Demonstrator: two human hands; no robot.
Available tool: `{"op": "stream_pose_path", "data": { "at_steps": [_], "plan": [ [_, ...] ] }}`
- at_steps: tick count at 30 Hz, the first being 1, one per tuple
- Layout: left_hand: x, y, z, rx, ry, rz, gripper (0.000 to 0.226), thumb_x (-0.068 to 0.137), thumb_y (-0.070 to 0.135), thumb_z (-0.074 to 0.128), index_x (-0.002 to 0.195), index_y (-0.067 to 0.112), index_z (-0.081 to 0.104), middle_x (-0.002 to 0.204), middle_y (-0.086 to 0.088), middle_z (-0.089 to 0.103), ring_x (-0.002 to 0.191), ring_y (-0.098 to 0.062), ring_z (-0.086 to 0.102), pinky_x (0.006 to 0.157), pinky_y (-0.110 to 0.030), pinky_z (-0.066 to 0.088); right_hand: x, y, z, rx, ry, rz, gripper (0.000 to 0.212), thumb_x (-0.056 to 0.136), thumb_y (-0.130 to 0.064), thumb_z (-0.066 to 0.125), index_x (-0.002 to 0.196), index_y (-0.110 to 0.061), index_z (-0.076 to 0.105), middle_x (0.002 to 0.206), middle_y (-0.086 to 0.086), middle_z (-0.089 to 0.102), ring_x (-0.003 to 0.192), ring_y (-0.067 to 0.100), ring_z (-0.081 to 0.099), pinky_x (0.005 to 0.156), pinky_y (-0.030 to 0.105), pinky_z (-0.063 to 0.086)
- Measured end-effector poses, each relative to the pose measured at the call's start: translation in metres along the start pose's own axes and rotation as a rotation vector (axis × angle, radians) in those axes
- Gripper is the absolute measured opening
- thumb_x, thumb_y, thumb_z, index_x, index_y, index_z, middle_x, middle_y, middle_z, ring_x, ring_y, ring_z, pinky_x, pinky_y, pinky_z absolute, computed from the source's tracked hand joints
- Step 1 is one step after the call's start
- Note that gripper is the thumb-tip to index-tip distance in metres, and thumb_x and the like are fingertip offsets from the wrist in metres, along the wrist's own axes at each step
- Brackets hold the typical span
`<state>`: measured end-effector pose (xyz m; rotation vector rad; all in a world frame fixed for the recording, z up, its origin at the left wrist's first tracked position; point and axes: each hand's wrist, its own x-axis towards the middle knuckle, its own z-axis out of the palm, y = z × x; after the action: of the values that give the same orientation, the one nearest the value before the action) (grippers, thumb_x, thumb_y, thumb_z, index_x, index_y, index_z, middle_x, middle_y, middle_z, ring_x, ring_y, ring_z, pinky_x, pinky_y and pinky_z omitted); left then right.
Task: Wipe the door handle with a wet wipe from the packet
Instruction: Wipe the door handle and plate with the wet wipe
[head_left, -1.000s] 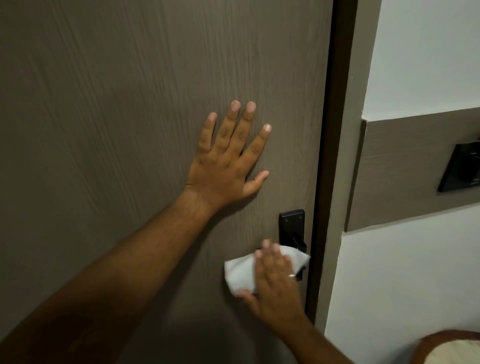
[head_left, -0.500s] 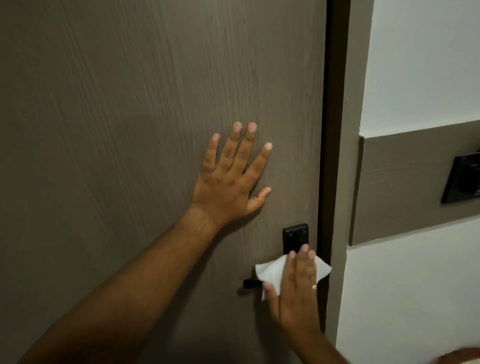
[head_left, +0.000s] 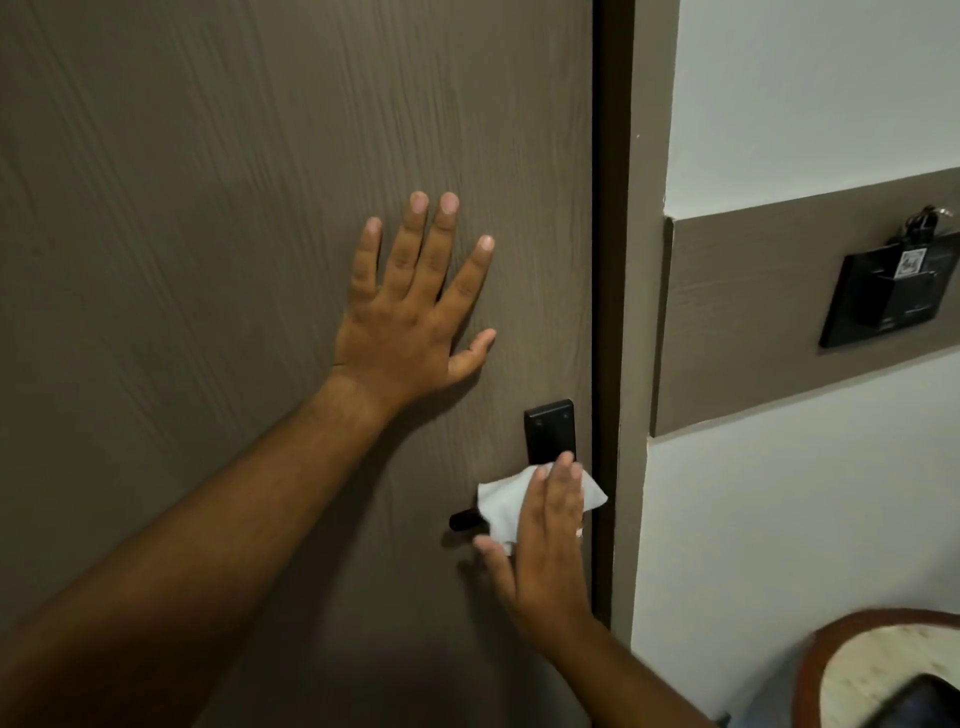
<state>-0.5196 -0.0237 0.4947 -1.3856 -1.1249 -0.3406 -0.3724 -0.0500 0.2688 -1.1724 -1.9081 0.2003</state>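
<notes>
A black lever door handle (head_left: 464, 519) on a black backplate (head_left: 549, 428) sits at the right edge of a grey-brown wood-grain door (head_left: 234, 208). My right hand (head_left: 545, 545) presses a white wet wipe (head_left: 501, 501) flat over the lever; only the lever's left tip shows. My left hand (head_left: 410, 312) lies flat on the door above and left of the handle, fingers spread, holding nothing. The wipe packet is not in view.
The door frame (head_left: 639, 312) runs down just right of the handle. On the white wall a brown panel carries a black key-card holder (head_left: 888, 296). A round wood-rimmed table edge (head_left: 831, 644) shows at the bottom right.
My right hand has slid the wipe from the lever's left end to the right, over its base by the backplate, uncovering the lever's tip. My left hand stays flat on the door.
</notes>
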Motion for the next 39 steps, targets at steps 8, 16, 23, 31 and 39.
{"op": "stream_pose_path", "data": {
  "at_steps": [8, 16, 23, 31, 39],
  "plan": [
    [0.0, 0.0, 0.0, -0.003, -0.008, -0.001, 0.081, 0.092, 0.067, 0.038, 0.153, 0.014, 0.032, 0.153, -0.028, 0.034, 0.141, -0.047, 0.033, 0.11, -0.065, 0.025, 0.042, -0.041, -0.034, 0.844, 0.246, 0.761, 0.06, 0.098, -0.031, 0.044, 0.15, -0.028, 0.014, 0.151, 0.005, 0.032, 0.121, 0.019, 0.046, 0.084, 0.024, 0.046],
    [0.001, 0.0, 0.001, -0.033, -0.012, -0.014, 0.081, 0.091, 0.066, 0.038, 0.154, 0.014, 0.029, 0.154, -0.028, 0.032, 0.142, -0.047, 0.03, 0.112, -0.064, 0.02, 0.028, -0.056, -0.045, 1.167, 0.232, 1.11, 0.044, 0.098, -0.011, 0.046, 0.141, -0.017, 0.04, 0.11, 0.004, 0.057, 0.086, 0.014, 0.057, 0.063, 0.019, 0.047],
    [0.0, 0.0, 0.001, -0.028, 0.011, -0.015, 0.078, 0.092, 0.064, 0.038, 0.152, 0.014, 0.034, 0.152, -0.028, 0.036, 0.14, -0.047, 0.034, 0.111, -0.064, 0.025, 0.009, -0.09, -0.026, 1.419, -0.053, 1.335, 0.039, 0.091, 0.003, 0.047, 0.128, -0.009, 0.051, 0.093, 0.013, 0.065, 0.077, 0.028, 0.064, 0.051, 0.031, 0.049],
    [0.001, 0.001, 0.001, -0.031, 0.027, -0.022, 0.077, 0.091, 0.065, 0.039, 0.15, 0.015, 0.037, 0.151, -0.027, 0.038, 0.14, -0.045, 0.036, 0.112, -0.062, 0.024, -0.013, -0.078, -0.04, 1.277, -0.338, 1.159, 0.028, 0.087, -0.003, 0.052, 0.103, -0.02, 0.066, 0.096, 0.01, 0.071, 0.085, 0.032, 0.065, 0.052, 0.03, 0.052],
    [0.001, 0.0, -0.004, -0.04, -0.018, -0.025, 0.078, 0.092, 0.064, 0.036, 0.153, 0.016, 0.032, 0.154, -0.026, 0.034, 0.142, -0.044, 0.031, 0.113, -0.061, 0.022, 0.018, -0.012, -0.062, 0.311, 0.208, 0.101, 0.046, 0.091, -0.017, 0.048, 0.136, -0.011, 0.044, 0.137, 0.005, 0.049, 0.13, 0.018, 0.041, 0.101, 0.029, 0.043]
  ]
}}
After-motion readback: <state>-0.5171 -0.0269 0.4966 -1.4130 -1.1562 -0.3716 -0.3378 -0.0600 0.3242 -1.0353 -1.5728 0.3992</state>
